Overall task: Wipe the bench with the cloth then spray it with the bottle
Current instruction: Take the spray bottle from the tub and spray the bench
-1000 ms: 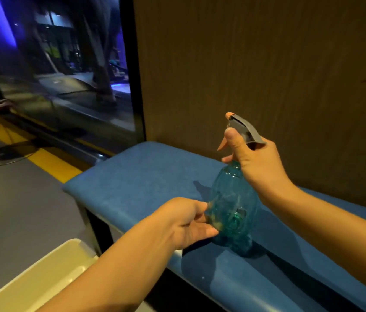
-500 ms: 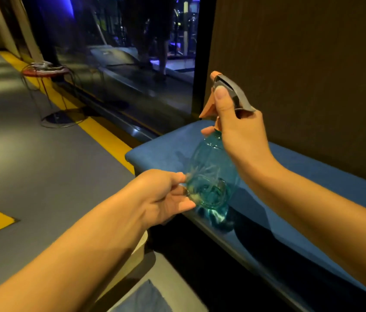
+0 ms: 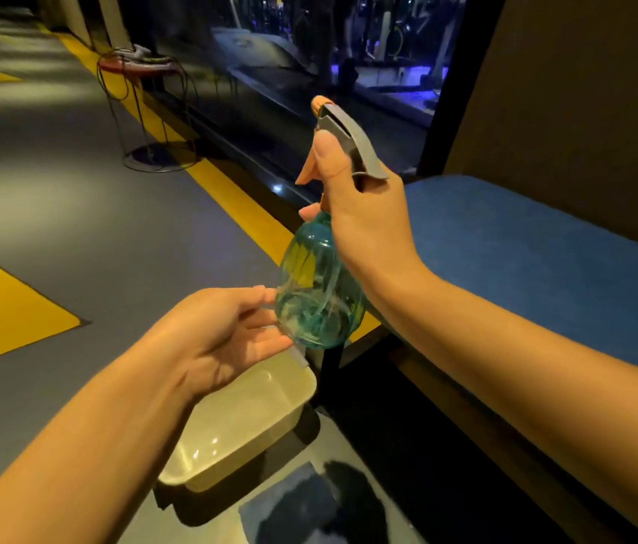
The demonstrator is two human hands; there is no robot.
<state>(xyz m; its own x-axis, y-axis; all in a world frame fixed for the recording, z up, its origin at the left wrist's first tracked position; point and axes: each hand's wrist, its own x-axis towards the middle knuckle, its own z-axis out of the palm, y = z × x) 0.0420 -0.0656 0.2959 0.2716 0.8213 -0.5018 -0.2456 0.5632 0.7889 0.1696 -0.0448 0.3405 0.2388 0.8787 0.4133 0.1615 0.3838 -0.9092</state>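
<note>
My right hand (image 3: 364, 225) grips the neck of a teal see-through spray bottle (image 3: 317, 292) with a grey head and orange trigger; my thumb lies on the head. The bottle hangs in the air left of the blue padded bench (image 3: 537, 261), over the floor. My left hand (image 3: 227, 335) is spread open, palm up, with its fingertips touching the bottle's lower left side. A bluish cloth (image 3: 301, 504) lies on the floor below, partly in shadow.
A cream plastic tub (image 3: 254, 422) stands on the floor under my left hand, beside the bench's end. A wire side table (image 3: 145, 111) stands at the far left by a yellow floor stripe. A brown wall panel backs the bench; dark glass lies beyond.
The bottle has been carried up and left, off the bench and out past its end. My left hand has opened its fingers against the bottle. My view has swung left and down.
</note>
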